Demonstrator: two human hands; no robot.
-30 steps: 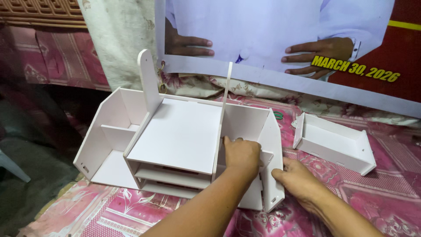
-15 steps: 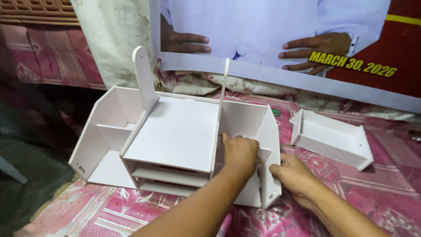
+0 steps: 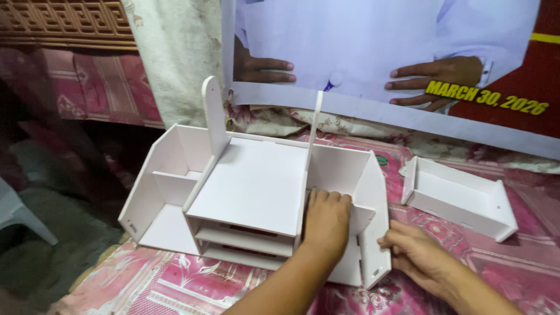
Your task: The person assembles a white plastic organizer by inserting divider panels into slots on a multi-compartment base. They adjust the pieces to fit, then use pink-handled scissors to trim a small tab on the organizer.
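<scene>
Your white board organizer (image 3: 251,192) lies on the pink patterned cloth (image 3: 175,286) at the centre of the frame, and it looks mostly built: left compartments, stacked middle shelves and upright dividers are in place. Your left hand (image 3: 325,219) presses flat, fingers together, inside the right compartment, while your right hand (image 3: 415,252), fingers loosely spread, steadies the outer end panel (image 3: 373,233). The separate white tray (image 3: 461,198) at right sits apart, seemingly not yet fitted.
</scene>
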